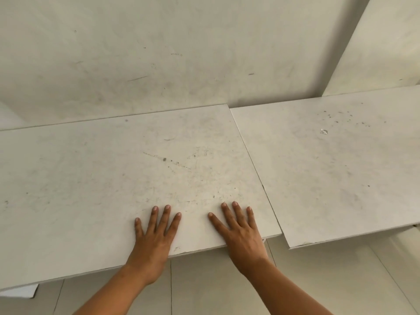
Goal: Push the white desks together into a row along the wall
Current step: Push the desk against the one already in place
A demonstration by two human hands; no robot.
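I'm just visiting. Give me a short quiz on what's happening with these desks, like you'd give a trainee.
1. True or false: both hands lie flat, fingers spread, on the same desk.
2. Which front edge sits nearer the person? A) the left desk's B) the right desk's
3. Fill in: the desks' side edges meet along a thin ____.

Key
1. True: the left hand and right hand both rest on the left desk.
2. B: the right desk juts forward of its neighbour, so the fronts are not flush.
3. Seam; both desks back onto the wall.
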